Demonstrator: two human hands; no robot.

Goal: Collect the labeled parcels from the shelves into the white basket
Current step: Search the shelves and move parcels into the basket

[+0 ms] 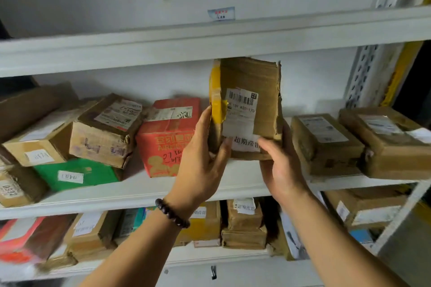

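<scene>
A worn brown cardboard parcel (249,105) with yellow tape and white barcode labels stands upright above the middle shelf (242,184). My left hand (200,163) grips its left edge, thumb on the yellow tape. My right hand (279,168) holds its lower right corner, fingers curled round the bottom label. A red printed box (168,137) sits just left of my left hand. Two flat brown labelled parcels (324,144) (387,142) lie to the right. The white basket is out of view.
Several labelled boxes and a green packet (77,175) crowd the middle shelf's left side. The lower shelf (177,261) holds several more parcels. The upper shelf board (210,39) sits just over the held parcel. A perforated metal upright (363,72) stands at right.
</scene>
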